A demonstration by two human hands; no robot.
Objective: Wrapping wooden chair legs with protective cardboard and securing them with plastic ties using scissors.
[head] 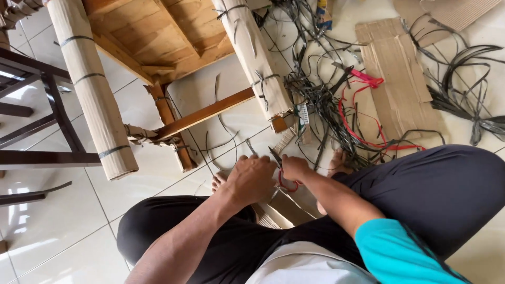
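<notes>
Person sits cross-legged on the floor, dark trousers, teal sleeve on the right arm. Left hand (251, 179) is clenched down over a cardboard-wrapped piece (281, 208) lying across the lap, pinning it. Right hand (294, 168) touches the left, gripping scissors (281, 173) with red handles; the dark blades stick up between the two hands. Bare toes show just beyond the hands. Surface is white glossy floor tile (63, 221). Further out, an upturned wooden chair (168, 31) has legs wrapped in cardboard (92, 89) and tied with dark straps. Right of it, a tangle of cut black strapping (315, 94), a red cord (363, 115), and flat cardboard sheets (400, 79). Dark furniture frame (31, 126) at far left.
</notes>
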